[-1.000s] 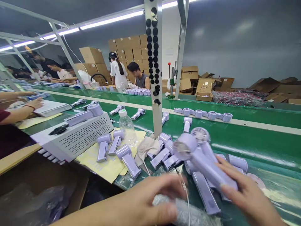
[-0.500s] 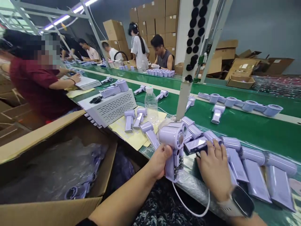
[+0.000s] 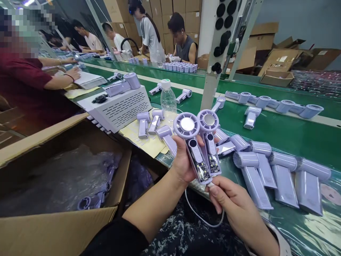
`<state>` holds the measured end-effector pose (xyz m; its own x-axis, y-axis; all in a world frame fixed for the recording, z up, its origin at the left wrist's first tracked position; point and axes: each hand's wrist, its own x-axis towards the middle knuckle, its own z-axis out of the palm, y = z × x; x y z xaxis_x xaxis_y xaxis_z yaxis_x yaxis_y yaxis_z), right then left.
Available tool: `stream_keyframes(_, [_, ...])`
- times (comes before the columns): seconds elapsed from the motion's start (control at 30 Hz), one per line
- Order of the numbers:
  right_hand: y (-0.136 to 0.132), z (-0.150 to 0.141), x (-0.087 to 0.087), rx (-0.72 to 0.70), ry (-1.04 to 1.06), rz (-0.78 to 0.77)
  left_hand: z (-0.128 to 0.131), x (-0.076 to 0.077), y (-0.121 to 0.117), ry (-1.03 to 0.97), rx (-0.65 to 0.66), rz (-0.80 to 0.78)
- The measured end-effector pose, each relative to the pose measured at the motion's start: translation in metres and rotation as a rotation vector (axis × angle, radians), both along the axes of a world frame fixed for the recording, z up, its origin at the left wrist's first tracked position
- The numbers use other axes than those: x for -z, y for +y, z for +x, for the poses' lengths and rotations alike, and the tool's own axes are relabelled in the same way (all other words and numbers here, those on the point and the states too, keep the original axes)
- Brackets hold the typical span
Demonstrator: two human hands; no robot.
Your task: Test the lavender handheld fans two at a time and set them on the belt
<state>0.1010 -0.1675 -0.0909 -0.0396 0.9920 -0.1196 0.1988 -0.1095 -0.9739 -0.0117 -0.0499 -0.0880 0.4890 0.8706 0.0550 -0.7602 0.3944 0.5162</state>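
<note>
Two lavender handheld fans, a nearer fan (image 3: 196, 154) and a farther fan (image 3: 212, 149), stand side by side with their round heads up. My left hand (image 3: 183, 161) is closed around both handles, their button faces and visible circuit boards turned towards me. At the foot of the nearer fan, my right hand (image 3: 226, 199) pinches the plug end of a white cable (image 3: 201, 221). The fingers partly hide the plug, so I cannot tell if it is fully seated. To the right lie several more lavender fans (image 3: 253, 177), heads away from me.
An open cardboard box (image 3: 117, 188) with plastic bags and fans stands at the left. Beyond are a white slotted metal case (image 3: 125, 110), a clear bottle (image 3: 168, 97) and an upright post (image 3: 210, 81). Fans lie along the green conveyor (image 3: 282, 131). Several co-workers sit or stand farther off.
My right hand has left the fans on the right and come to the cable plug. My left hand has turned its fans face-on; a second one shows clearly beside the first.
</note>
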Motion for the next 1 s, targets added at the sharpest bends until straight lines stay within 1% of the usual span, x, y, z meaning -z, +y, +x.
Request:
stream_keyframes(0.07, [-0.002, -0.009, 0.004, 0.044, 0.039, 0.038, 0.003, 0.001, -0.002, -0.009, -0.002, 0.007])
stream_keyframes(0.17, [-0.006, -0.022, 0.013, 0.229, 0.161, 0.04, 0.007, 0.008, -0.004, 0.004, -0.075, 0.042])
stream_keyframes(0.2, [-0.007, -0.025, 0.015, 0.277, 0.213, 0.041, 0.009, 0.01, -0.004, 0.002, -0.096, 0.057])
stream_keyframes(0.23, [-0.007, -0.027, 0.017, 0.295, 0.25, 0.042, 0.01, 0.012, -0.004, 0.0, -0.103, 0.072])
stream_keyframes(0.3, [-0.007, -0.026, 0.02, 0.256, 0.238, 0.05, 0.011, 0.013, -0.004, -0.003, -0.094, 0.102])
stream_keyframes(0.37, [-0.005, -0.02, 0.02, 0.173, 0.14, 0.101, 0.01, 0.011, -0.004, -0.022, -0.087, 0.085])
stream_keyframes(0.47, [-0.005, -0.011, 0.015, 0.064, -0.003, 0.293, 0.005, 0.004, -0.005, -0.114, -0.082, -0.048])
stream_keyframes(0.5, [-0.005, -0.009, 0.014, 0.049, -0.043, 0.352, 0.004, 0.001, -0.005, -0.143, -0.069, -0.095])
stream_keyframes(0.57, [-0.006, -0.009, 0.013, 0.092, -0.105, 0.408, 0.0, -0.003, -0.005, -0.17, -0.06, -0.119])
stream_keyframes(0.6, [-0.006, -0.009, 0.013, 0.123, -0.124, 0.391, -0.001, -0.003, -0.005, -0.169, -0.059, -0.104])
stream_keyframes(0.67, [-0.006, -0.01, 0.014, 0.174, -0.125, 0.294, -0.003, -0.003, -0.005, -0.156, -0.069, -0.049])
stream_keyframes(0.7, [-0.006, -0.01, 0.015, 0.169, -0.107, 0.243, -0.004, -0.003, -0.005, -0.147, -0.067, -0.027])
stream_keyframes(0.77, [-0.005, -0.009, 0.014, 0.109, -0.063, 0.188, -0.006, -0.002, -0.006, -0.136, -0.056, -0.02])
stream_keyframes(0.87, [-0.004, -0.006, 0.01, 0.074, -0.036, 0.199, -0.009, -0.002, -0.006, -0.119, -0.045, -0.046])
stream_keyframes(0.93, [-0.004, -0.007, 0.008, 0.123, -0.029, 0.187, -0.009, -0.002, -0.006, -0.103, -0.031, -0.042])
stream_keyframes(1.0, [-0.006, -0.014, 0.011, 0.2, 0.035, 0.147, -0.006, -0.001, -0.008, -0.086, -0.036, 0.007])
